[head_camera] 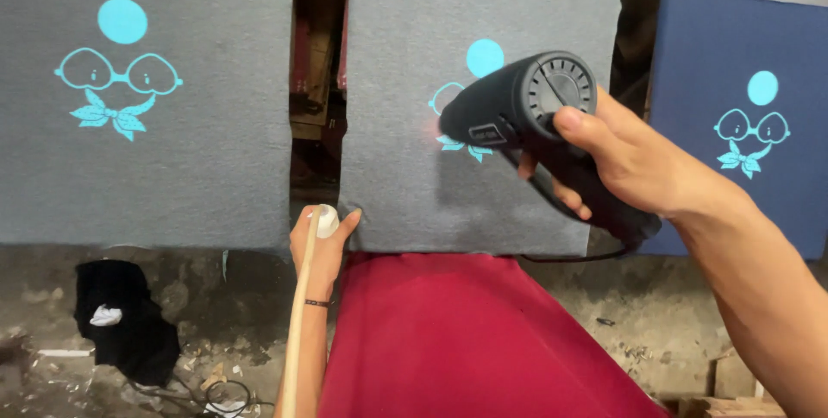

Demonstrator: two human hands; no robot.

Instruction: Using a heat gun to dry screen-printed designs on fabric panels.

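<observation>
I see the right hand [625, 163] wrapped around a dark heat gun [517, 112] at frame centre, nozzle toward the middle grey cloth panel [405, 56]. The left hand [321, 241], lower centre, pinches that panel's bottom corner together with a white-tipped stick [302, 314].

Single view, head-worn camera, looking forward and slightly down from close range; no second view to share the scene. Facing three hanging printed fabric panels across the upper frame: grey [147, 99], grey [405, 81] and blue [733, 64]. Red cloth [466, 340] at lower centre, nearest the lens; dirt floor [52, 297] at lower left and right.
</observation>
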